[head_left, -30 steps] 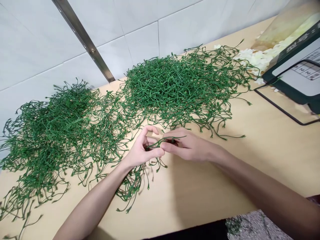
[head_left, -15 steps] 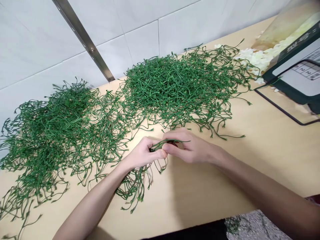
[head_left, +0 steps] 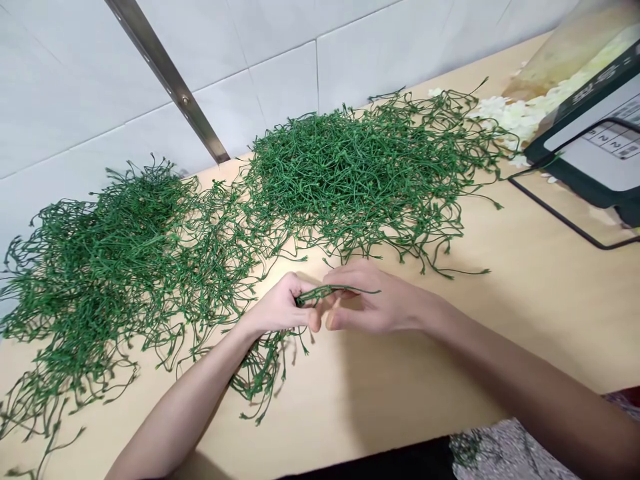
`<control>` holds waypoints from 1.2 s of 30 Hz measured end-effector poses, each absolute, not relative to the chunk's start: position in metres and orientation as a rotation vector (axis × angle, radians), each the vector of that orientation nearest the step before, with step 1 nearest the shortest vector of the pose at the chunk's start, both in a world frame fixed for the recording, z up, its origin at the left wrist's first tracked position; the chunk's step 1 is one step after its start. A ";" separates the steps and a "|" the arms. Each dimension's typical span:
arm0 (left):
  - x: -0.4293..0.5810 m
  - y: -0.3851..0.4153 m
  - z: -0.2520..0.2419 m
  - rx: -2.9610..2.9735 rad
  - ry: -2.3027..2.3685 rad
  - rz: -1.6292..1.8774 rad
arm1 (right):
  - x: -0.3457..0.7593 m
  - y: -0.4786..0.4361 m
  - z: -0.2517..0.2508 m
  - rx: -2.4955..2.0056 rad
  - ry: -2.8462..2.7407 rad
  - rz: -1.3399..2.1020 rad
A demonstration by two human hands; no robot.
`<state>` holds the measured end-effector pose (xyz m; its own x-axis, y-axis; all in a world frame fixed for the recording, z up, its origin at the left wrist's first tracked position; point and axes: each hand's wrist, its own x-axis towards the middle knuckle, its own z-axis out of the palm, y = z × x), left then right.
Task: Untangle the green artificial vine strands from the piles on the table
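Here are the green stems point(head_left: 327, 289), stretching lengthwise out of the left hand point(head_left: 280, 303) towards the right hand point(head_left: 383, 303), one slim end lying across its fingers. Left is nearer, fingers curled around the bunch; right sits just beside it, thumb parted from fingers, fingertip contact hard to judge. Beyond both hands spreads the big green pile point(head_left: 340, 167).

Green stems point(head_left: 345, 167), pale tan tabletop point(head_left: 425, 387), white petals point(head_left: 510, 115), faintly grey-veined white tiles point(head_left: 280, 33), dark-bordered white label point(head_left: 595, 170).
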<state>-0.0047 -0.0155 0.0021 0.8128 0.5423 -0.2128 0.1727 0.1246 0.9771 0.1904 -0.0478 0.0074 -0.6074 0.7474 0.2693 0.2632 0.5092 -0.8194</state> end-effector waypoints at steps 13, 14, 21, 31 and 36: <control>-0.002 -0.019 -0.002 1.392 0.583 0.406 | 0.166 -0.047 -0.004 -0.732 -1.595 1.696; -0.002 -0.020 -0.002 1.386 0.576 0.406 | 0.166 -0.047 -0.006 -0.725 -1.581 1.710; 0.001 -0.022 0.001 1.441 0.620 0.477 | 0.165 -0.047 -0.011 -0.777 -1.496 1.742; 0.000 -0.023 0.000 1.514 0.632 0.527 | 0.161 -0.052 -0.012 -0.727 -1.439 1.683; -0.003 -0.024 -0.004 1.530 0.573 0.416 | 0.162 -0.055 -0.017 -0.693 -1.506 1.652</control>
